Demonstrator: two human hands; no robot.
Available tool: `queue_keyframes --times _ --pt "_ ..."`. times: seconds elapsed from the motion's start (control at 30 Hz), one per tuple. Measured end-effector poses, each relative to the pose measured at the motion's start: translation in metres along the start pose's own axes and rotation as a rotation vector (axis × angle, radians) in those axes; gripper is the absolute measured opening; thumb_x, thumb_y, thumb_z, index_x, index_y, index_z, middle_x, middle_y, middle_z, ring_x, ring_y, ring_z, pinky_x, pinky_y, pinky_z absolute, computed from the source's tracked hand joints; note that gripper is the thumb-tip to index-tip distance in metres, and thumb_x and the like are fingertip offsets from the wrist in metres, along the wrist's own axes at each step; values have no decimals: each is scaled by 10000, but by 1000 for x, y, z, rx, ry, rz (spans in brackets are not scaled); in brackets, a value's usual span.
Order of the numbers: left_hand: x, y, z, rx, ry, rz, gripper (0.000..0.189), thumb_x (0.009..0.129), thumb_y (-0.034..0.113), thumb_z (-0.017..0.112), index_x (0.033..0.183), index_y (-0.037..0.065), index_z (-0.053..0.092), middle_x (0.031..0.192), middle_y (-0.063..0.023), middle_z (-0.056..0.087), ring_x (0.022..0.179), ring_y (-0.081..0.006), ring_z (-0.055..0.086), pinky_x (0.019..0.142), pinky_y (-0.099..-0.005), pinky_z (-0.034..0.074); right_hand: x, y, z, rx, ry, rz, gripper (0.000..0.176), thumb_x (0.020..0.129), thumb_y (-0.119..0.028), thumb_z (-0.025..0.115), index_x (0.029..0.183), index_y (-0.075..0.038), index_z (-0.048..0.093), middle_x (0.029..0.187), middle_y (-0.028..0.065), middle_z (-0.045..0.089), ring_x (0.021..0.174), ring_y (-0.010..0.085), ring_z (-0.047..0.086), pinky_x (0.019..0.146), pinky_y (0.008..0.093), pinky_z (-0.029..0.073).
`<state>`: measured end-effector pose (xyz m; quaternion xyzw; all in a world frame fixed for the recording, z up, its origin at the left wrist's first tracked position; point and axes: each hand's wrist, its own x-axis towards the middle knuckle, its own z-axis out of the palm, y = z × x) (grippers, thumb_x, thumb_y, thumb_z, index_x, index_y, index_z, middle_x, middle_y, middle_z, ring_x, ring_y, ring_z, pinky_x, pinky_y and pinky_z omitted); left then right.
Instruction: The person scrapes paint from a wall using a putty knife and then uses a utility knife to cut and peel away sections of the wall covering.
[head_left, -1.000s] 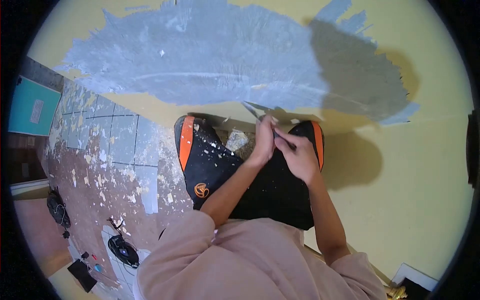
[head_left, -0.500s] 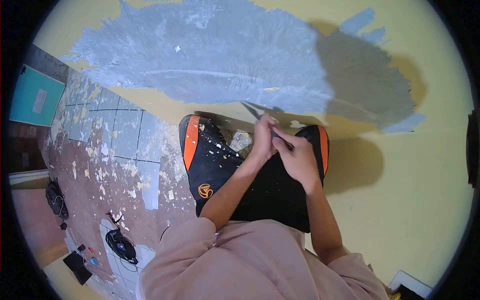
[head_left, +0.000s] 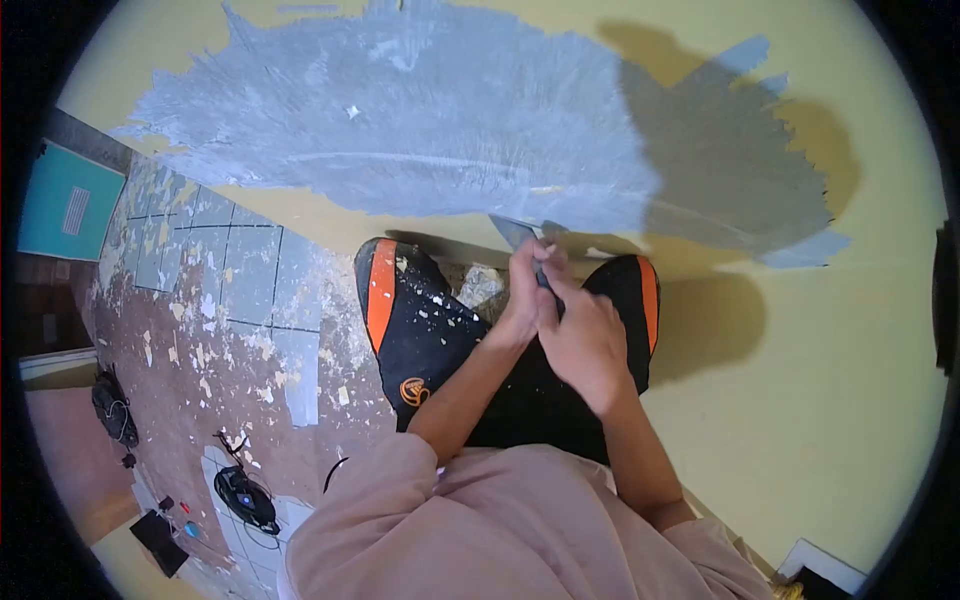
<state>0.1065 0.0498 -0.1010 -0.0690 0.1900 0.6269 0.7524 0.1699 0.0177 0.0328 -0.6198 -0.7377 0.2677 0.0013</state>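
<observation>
Both my hands are closed on a scraper (head_left: 513,231) with a flat, pointed-cornered metal blade and a dark handle. My left hand (head_left: 523,288) grips it close behind the blade, and my right hand (head_left: 585,335) wraps the handle lower down. The blade's edge overlaps the lower border of the scraped grey patch (head_left: 400,130) on the yellow wall (head_left: 820,430). Most of the handle is hidden by my fingers.
My knees in dark trousers (head_left: 430,330) flank the hands. Paint flakes cover the tiled floor (head_left: 250,260) at left. A pale lump of rubble (head_left: 482,287) lies between my legs. A teal box (head_left: 72,205), a dark bag (head_left: 115,405) and a black corded device (head_left: 245,498) stand farther left.
The scraper's blade has turned to show its flat face and sits slightly lower and to the right. My right hand has shifted a little down and left, nearer my left.
</observation>
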Motion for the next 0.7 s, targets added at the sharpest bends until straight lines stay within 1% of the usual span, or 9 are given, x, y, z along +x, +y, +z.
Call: queue_keyframes --times 0.07,0.2,0.33,0.37,0.47,0.5,0.6,0.63,0.7 --pt "-10 -2 9 36 82 139 343 735 263 482 995 46 430 648 -12 364 587 -144 385 521 -254 346 -2 -12 0 27 19 -3 379 858 -252 468 1216 -162 555 940 239 621 904 424 584 817 499 457" --pt "0 13 -6 -204 -117 -23 309 732 256 494 951 46 431 673 -6 368 590 -142 378 552 -273 354 1 -16 0 -19 6 -47 382 848 -250 484 1208 -146 560 942 235 623 884 436 586 813 508 460" --pt "-14 5 6 -17 59 294 244 719 240 499 878 60 454 612 2 345 575 -150 396 547 -291 363 11 -21 9 -1 63 -63 384 845 -250 484 1202 -134 566 938 233 629 887 437 588 802 481 478" --pt "-7 19 0 -157 104 53 266 727 243 495 912 56 452 588 7 322 567 -149 396 547 -293 371 25 -23 15 -18 -6 -80 393 839 -239 487 1209 -127 555 965 226 627 890 443 586 804 488 476" --pt "-14 27 -8 -123 93 90 276 737 308 481 884 75 483 635 -10 427 573 -159 435 555 -265 370 3 -23 22 38 129 -195 400 835 -246 485 1209 -118 547 972 225 625 892 438 590 789 495 477" --pt "-19 32 -7 -130 -93 19 255 731 292 480 850 67 495 619 -13 422 560 -164 439 556 -259 379 -11 -36 2 3 -11 -81 404 836 -257 472 1203 -104 545 957 230 626 888 433 594 786 497 475" --pt "10 15 -39 -191 -8 35 253 712 266 485 847 52 493 616 -16 421 554 -166 440 549 -253 380 21 -23 25 -65 -16 -36 416 835 -261 462 1211 -99 537 955 235 627 881 428 600 790 498 474" --pt "5 7 -31 68 193 301 254 697 250 491 833 37 491 610 -24 430 558 -161 441 547 -264 385 36 -19 32 -122 -83 -58 436 840 -266 449 1233 -89 515 966 236 626 890 421 601 797 494 473" --pt "27 8 -52 56 73 352 276 722 288 485 828 34 491 630 -46 474 608 -175 474 605 -310 430 53 -22 40 -121 -140 11 472 839 -290 465 1266 -91 484 1000 238 617 938 401 595 826 471 470"
